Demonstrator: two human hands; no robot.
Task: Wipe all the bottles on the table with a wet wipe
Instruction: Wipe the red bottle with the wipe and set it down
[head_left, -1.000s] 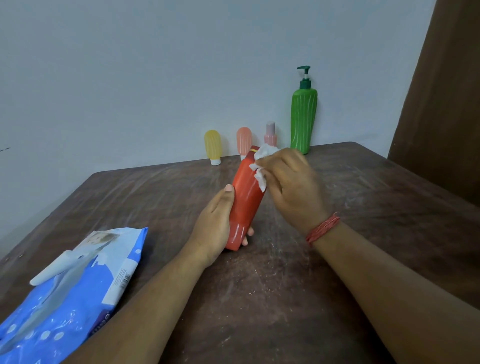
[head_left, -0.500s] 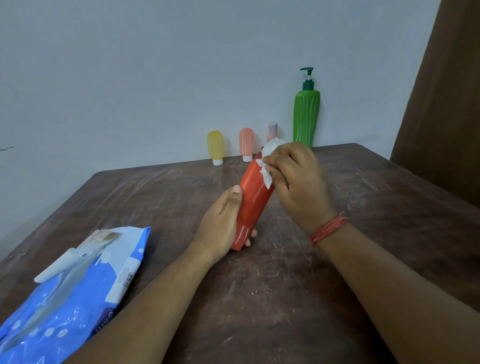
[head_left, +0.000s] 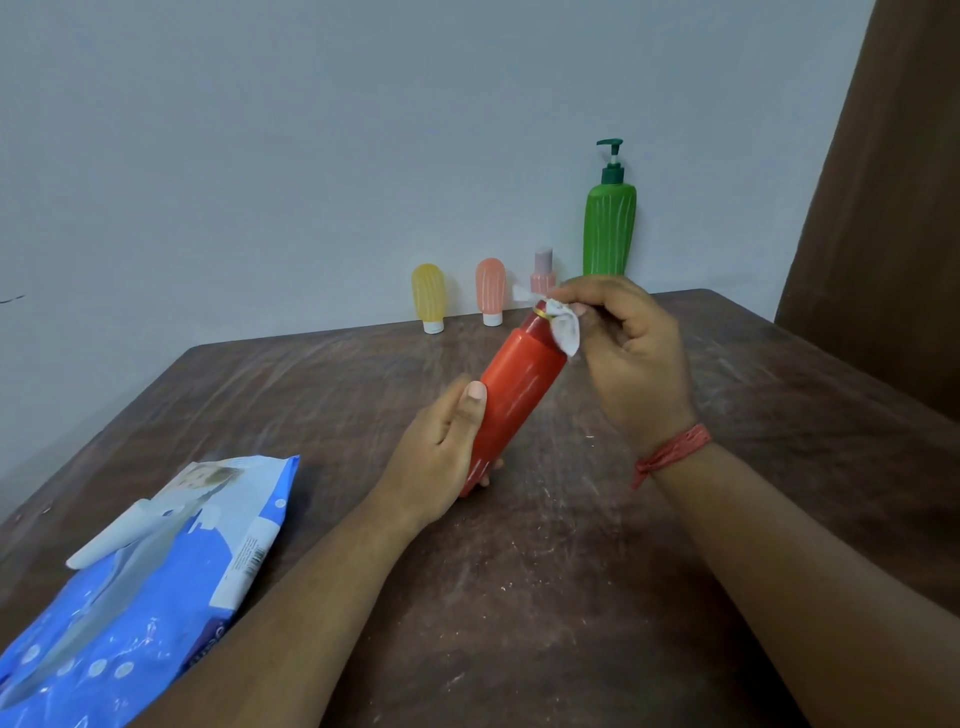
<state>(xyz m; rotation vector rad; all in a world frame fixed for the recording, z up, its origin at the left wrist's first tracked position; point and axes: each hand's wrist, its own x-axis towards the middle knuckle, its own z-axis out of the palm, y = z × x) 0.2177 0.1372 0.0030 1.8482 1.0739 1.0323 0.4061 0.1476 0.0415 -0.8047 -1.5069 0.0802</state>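
Observation:
My left hand (head_left: 441, 457) grips the lower half of a red bottle (head_left: 514, 400), which tilts up and to the right above the table. My right hand (head_left: 628, 358) pinches a white wet wipe (head_left: 563, 327) against the bottle's neck at its top end. Along the back wall stand a yellow bottle (head_left: 429, 296), an orange-pink bottle (head_left: 490, 290), a small pink bottle (head_left: 542, 270) partly hidden behind the wipe, and a tall green pump bottle (head_left: 609, 228).
A blue pack of wet wipes (head_left: 150, 577) with its flap lifted lies at the front left of the dark brown table (head_left: 571, 597). A brown curtain (head_left: 893, 182) hangs at the right. A pale wall runs behind the table.
My right hand has slid the wipe up the red bottle, from its upper body to the neck. The left hand keeps its grip low on the bottle.

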